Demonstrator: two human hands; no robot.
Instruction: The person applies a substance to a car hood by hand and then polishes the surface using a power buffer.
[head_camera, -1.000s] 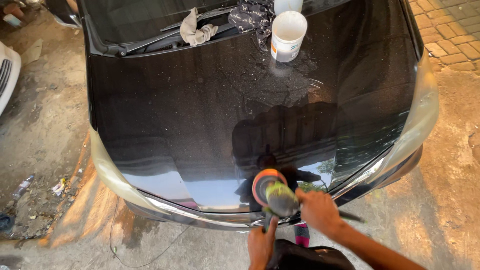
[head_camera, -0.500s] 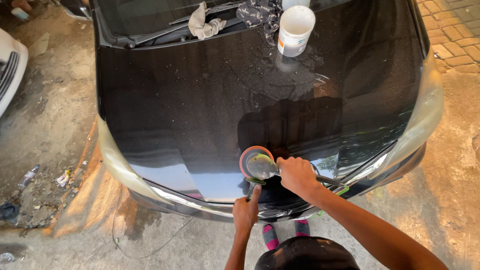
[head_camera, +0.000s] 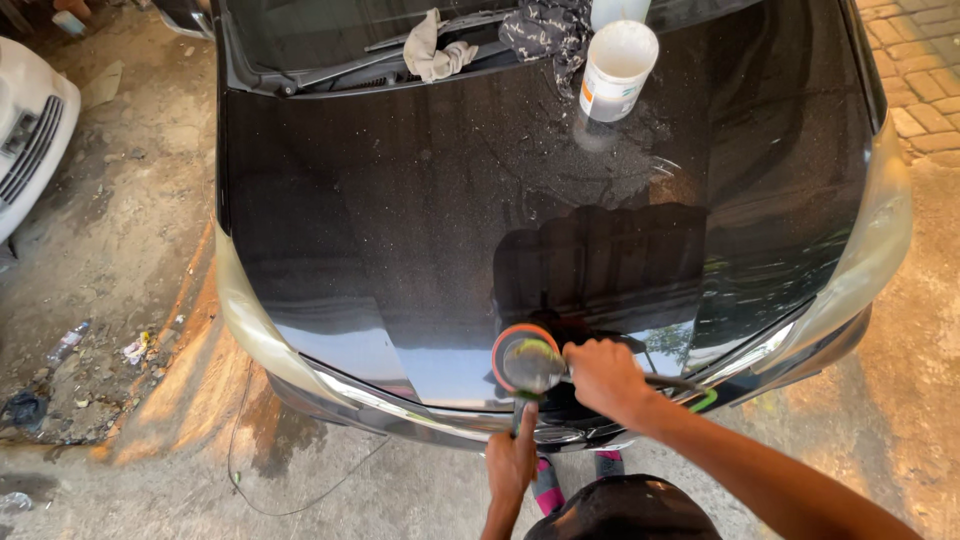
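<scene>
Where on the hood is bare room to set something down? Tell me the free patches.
Bare: the hood's wide middle and left side, between the rags and the polisher. Also right of the white bucket. Crowded: the windshield edge, with beige rag and dark cloth, and the front edge, where both hands work.

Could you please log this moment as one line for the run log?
left hand: grips polisher handle | right hand: holds polisher side grip | pad: on black car hood | bucket: on hood

We stand on a bare, stained concrete floor (head_camera: 110, 230) in daylight. Litter (head_camera: 95, 350) and a plastic bottle (head_camera: 66, 343) lie in the dirt at left. Interlocking paving bricks (head_camera: 925, 80) border the upper right corner. A white vehicle (head_camera: 30, 130) sits at the left edge. A thin cable (head_camera: 290, 495) trails across the concrete.
</scene>
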